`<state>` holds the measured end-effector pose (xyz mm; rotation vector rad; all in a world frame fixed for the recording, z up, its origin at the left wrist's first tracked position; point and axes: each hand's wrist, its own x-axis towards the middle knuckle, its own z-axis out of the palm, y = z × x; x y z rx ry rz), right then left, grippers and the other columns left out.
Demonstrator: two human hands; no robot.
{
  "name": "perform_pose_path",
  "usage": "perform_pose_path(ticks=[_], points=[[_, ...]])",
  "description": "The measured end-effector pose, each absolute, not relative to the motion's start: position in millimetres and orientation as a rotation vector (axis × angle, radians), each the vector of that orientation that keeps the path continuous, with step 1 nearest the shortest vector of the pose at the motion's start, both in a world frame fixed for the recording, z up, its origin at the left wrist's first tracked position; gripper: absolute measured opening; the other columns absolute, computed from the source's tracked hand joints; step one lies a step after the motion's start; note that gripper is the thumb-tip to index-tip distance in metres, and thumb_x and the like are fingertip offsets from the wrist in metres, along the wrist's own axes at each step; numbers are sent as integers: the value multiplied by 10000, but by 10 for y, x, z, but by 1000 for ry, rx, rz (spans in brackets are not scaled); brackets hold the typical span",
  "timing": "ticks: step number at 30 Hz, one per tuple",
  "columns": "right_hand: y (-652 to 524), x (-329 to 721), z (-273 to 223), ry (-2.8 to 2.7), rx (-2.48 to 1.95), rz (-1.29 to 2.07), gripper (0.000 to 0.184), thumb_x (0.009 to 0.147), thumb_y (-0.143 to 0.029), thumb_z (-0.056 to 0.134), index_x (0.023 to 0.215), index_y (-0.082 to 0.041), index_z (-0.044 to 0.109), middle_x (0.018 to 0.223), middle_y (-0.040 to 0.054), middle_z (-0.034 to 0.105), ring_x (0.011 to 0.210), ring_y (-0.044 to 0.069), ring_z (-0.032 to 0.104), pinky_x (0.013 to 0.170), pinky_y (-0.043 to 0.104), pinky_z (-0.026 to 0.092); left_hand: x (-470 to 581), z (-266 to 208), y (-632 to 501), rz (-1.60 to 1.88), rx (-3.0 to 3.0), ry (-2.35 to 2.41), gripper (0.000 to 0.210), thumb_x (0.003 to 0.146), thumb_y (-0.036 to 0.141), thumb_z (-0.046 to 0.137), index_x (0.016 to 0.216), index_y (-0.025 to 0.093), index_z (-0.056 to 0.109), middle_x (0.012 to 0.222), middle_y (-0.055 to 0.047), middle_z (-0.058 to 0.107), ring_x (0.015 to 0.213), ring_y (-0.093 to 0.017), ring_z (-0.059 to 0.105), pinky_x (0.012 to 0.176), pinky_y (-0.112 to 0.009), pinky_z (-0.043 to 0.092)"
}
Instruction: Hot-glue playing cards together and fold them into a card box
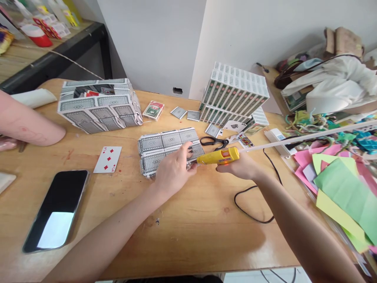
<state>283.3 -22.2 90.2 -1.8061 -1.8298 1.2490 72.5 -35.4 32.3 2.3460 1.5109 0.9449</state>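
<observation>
The card panel point(151, 144) lies mid-frame on the desk point(191, 236), scissors point(223, 142) at its right. A phone point(57, 208) lies lower left, paper sheets point(344, 181) right.

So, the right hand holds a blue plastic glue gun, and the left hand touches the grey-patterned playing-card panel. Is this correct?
Only the colour is wrong: in the head view, the right hand holds a yellow plastic glue gun, and the left hand touches the grey-patterned playing-card panel.

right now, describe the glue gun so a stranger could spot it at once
On the wooden table, find the card-covered block under the left hand. Beside its right end, the right hand holds the glue gun: bright yellow, with a long white stick behind, unlike the black-handled scissors nearby.
</observation>
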Motion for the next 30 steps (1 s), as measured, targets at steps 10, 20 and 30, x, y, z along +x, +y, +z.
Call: perform_pose_path(ticks=[10,20,30], points=[[-170,2868,907,-1926,-1798,1248,134,548,-232,546,555,-207,414,555,-59,401,530,96,372,471,238,286,730,338,-362,918,2359,1537,720,724,218,739,1322,197,340,975,-15,755,883,-201,725,731,-297,557],[-157,2838,954,-1959,-1842,1217,153,536,-230,541,544,-212,389,545,-63,398,523,97,369,461,242,270,736,354,-366,870,2335,1558,720,734,214,720,1336,210,324,1006,-9,751,924,-191,717,753,-280,552],[-158,2901,947,-1915,-1827,1241,126,541,-240,549,563,-212,428,557,-55,421,528,105,387,463,245,297,731,342,-363,896,2351,1538,694,734,214,711,1326,203,349,984,-25,753,890,-201,722,746,-288,551]])
